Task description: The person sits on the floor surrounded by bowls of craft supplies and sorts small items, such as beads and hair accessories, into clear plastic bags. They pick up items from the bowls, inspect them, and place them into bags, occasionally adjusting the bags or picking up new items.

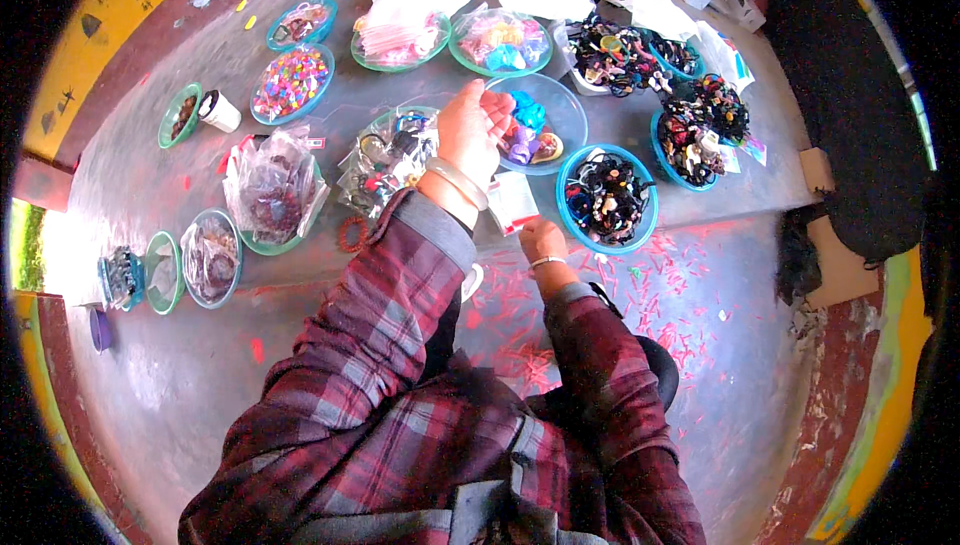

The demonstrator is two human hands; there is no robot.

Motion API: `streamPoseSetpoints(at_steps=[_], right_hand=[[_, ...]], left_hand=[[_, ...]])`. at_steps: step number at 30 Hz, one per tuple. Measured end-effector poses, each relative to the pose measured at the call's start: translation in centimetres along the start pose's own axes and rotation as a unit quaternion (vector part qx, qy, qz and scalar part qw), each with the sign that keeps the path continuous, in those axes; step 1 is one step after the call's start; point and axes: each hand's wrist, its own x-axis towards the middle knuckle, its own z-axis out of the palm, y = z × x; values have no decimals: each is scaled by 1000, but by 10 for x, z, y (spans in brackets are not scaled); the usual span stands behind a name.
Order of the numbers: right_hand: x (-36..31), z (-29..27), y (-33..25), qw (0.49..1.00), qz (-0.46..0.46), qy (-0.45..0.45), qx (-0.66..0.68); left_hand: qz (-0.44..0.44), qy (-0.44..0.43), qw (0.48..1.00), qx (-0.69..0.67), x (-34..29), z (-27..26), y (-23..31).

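Observation:
My left hand (468, 135) is raised at the left rim of a clear bluish bowl (572, 125). Its palm is turned up, the fingers loosely curled and apart, and I see nothing in them. Inside that bowl lie blue and purple pieces (527, 117) and a small tan oval piece. Lower down, my right hand (543, 243) is closed, pinching the lower edge of a small clear plastic bag (512, 200) with a red strip. The bag's contents are too small to tell. A blue bowl (568, 207) of black hair ties stands to the right of my right hand.
Several bowls ring the workspace: colourful beads (292, 83), bagged brown beads (275, 195), pink packets (398, 42) and more black hair ties (690, 145). Red scraps (670, 290) litter the lower floor before a raised edge. A white cup (220, 112) stands at left, a black bundle (835, 105) at right.

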Motion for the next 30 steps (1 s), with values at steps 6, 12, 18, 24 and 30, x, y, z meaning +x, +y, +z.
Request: streamPoseSetpoints(at_steps=[6,12,18,24,30], right_hand=[[10,16,-16,979,122,158,40],[31,25,0,978,151,131,64],[38,32,14,976,140,137,91],[29,28,16,966,135,169,139],[6,31,-20,986,-60,147,-41]], left_hand=[[-7,-32,999,-3,4,-1,-6],[-25,-46,999,1,8,-1,-11],[-29,-34,999,17,5,3,-13],[-31,-44,998,21,4,3,-15],[-42,-52,997,25,2,1,-18]])
